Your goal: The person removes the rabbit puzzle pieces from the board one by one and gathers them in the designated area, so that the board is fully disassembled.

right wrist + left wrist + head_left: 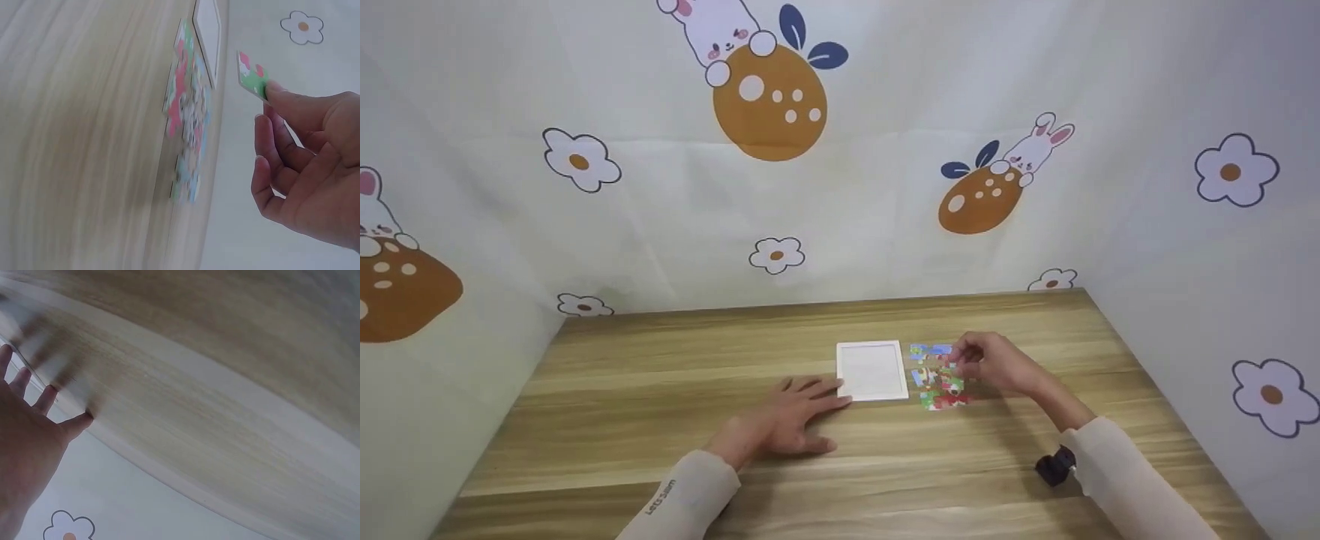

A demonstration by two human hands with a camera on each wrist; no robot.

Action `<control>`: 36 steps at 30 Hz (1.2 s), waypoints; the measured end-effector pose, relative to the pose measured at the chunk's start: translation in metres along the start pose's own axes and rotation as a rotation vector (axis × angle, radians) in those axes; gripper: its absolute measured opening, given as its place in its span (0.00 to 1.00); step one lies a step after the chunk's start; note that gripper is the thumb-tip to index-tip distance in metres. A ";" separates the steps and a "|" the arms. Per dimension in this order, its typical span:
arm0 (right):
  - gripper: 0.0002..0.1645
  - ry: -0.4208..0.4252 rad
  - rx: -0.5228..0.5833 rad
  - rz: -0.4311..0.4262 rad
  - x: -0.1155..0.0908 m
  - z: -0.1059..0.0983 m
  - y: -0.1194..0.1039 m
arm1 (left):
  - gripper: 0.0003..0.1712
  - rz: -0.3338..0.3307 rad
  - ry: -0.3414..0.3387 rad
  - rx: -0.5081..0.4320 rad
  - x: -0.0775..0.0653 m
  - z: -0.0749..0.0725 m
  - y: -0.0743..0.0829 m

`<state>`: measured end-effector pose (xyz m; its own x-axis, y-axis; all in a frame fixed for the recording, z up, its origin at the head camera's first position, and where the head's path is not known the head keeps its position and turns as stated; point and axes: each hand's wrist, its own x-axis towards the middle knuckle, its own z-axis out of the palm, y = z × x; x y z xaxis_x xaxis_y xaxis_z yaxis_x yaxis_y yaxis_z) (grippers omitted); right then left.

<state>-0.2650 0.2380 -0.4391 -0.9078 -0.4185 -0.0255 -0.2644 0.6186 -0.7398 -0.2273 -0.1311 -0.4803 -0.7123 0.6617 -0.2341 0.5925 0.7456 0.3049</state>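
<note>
My right hand is raised over a group of colourful jigsaw pieces on the table. In the right wrist view, its thumb and finger pinch a jigsaw piece, green with pink and white patches. The other fingers curl loosely below it. To the left of the pieces lies a white square puzzle frame, with a plain pale inside. My left hand rests with spread fingers, its fingertips at the frame's lower left corner; the thumb points right.
The wood-grain table meets a patterned cloth wall at the back and sides. A small black object sits at the right sleeve's cuff.
</note>
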 end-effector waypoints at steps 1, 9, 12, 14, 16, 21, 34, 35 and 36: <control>0.06 0.000 -0.004 0.001 -0.002 -0.002 0.003 | 0.40 0.000 0.002 0.000 0.000 0.000 0.000; 0.06 -0.009 -0.046 -0.001 -0.016 -0.013 0.021 | 0.40 -0.011 0.004 -0.012 0.000 0.001 -0.002; 0.06 -0.031 -0.043 0.026 -0.018 -0.015 0.029 | 0.40 -0.010 0.004 -0.015 0.000 0.000 -0.002; 0.05 -0.041 -0.049 0.053 -0.019 -0.014 0.033 | 0.40 -0.005 0.006 -0.016 0.001 0.000 -0.002; 0.05 -0.043 -0.057 0.081 -0.020 -0.013 0.036 | 0.40 -0.002 0.007 -0.024 0.002 -0.001 -0.002; 0.05 -0.031 -0.076 0.100 -0.021 -0.009 0.040 | 0.40 0.004 0.011 -0.030 0.003 -0.001 -0.002; 0.11 0.019 -0.119 0.180 -0.028 0.000 0.041 | 0.41 0.011 0.010 -0.037 0.000 0.001 -0.004; 0.11 0.021 -0.122 0.187 -0.028 0.001 0.041 | 0.41 0.009 0.010 -0.037 -0.001 0.001 -0.005; 0.11 0.028 -0.122 0.197 -0.028 0.001 0.040 | 0.41 0.010 0.013 -0.039 -0.001 0.002 -0.005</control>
<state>-0.2498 0.2736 -0.4690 -0.9539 -0.2646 -0.1415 -0.1173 0.7628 -0.6359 -0.2288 -0.1358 -0.4836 -0.7113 0.6677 -0.2194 0.5844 0.7353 0.3432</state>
